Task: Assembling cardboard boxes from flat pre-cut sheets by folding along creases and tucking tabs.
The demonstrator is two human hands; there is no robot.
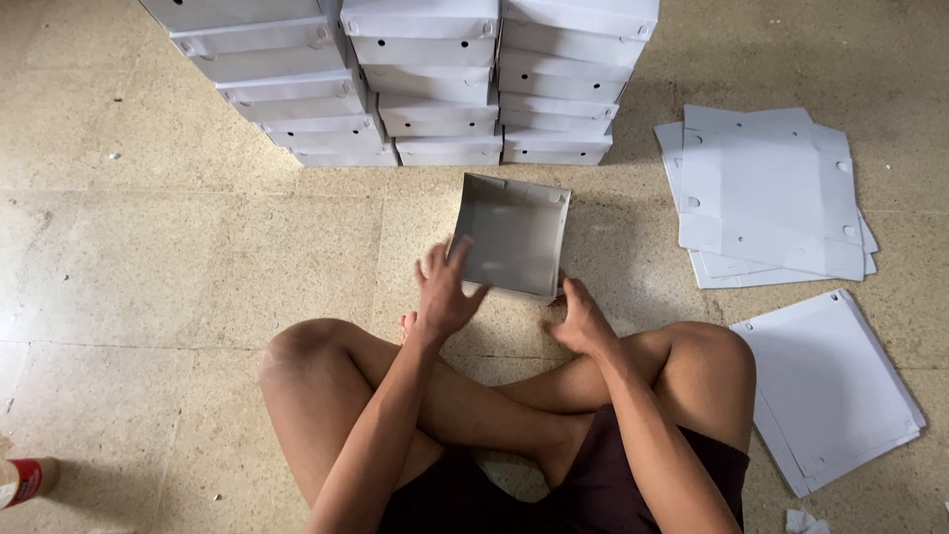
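Box lies just beyond both hands' fingers.

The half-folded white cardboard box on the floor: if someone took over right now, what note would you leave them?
Left hand: open, fingers on the near wall of the open white cardboard box.
Right hand: at its near right corner, not gripping.
Done: stacks of folded white boxes stand beyond it.
Left: two piles of flat white cardboard sheets, far right and near right.
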